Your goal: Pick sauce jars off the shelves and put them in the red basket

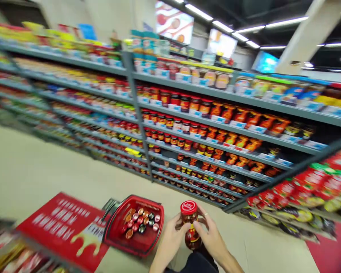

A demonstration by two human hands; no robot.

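Between my two hands is a glass jar with a red lid and dark reddish contents, held upright in front of my body. My left hand grips its left side, thumb across the front. My right hand, with a ring on one finger, closes on the right side, thumb on the label. Just left of my hands stands a red shopping basket with several lidded jars in it, their lids red, orange and black. The palms and the jar's back are hidden.
Shelves of jars and packets run across the aisle. At lower left a red sign board with white lettering lies beside the basket, above packaged goods. Red packets fill a slanted rack at right. Pale floor lies between.
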